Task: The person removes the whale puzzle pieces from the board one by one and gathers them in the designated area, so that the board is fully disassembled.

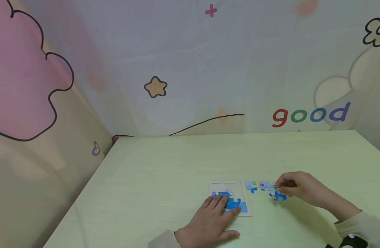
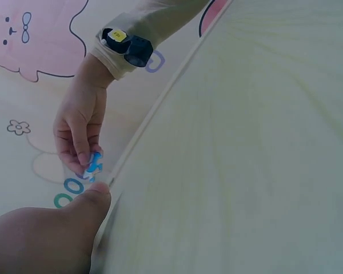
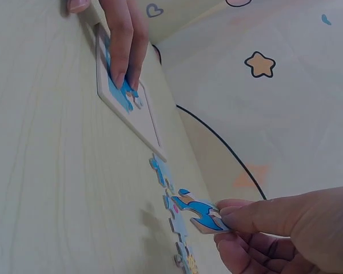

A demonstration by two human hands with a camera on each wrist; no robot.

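My left hand [image 1: 208, 220] lies on a white-framed puzzle tray [image 1: 249, 206], its extended fingers resting on the blue pieces [image 1: 231, 203] fitted in the tray's lower part. The tray's upper part shows bare backing. To the right, my right hand [image 1: 307, 189] pinches a blue-and-white jigsaw piece [image 1: 279, 196] between thumb and fingers. In the right wrist view that piece [image 3: 200, 216] is tilted, held above the table. The left wrist view shows the left thumb [image 2: 94, 200] close up and the right hand [image 2: 83, 125] beyond it; the tray is outside this view.
Several loose jigsaw pieces [image 1: 265, 186] lie in a row right of the tray's upper corner, partly behind the right hand. In the right wrist view this row [image 3: 177, 220] runs beneath the held piece. A printed cloth [image 1: 193, 69] stands behind the pale table [image 1: 146, 172].
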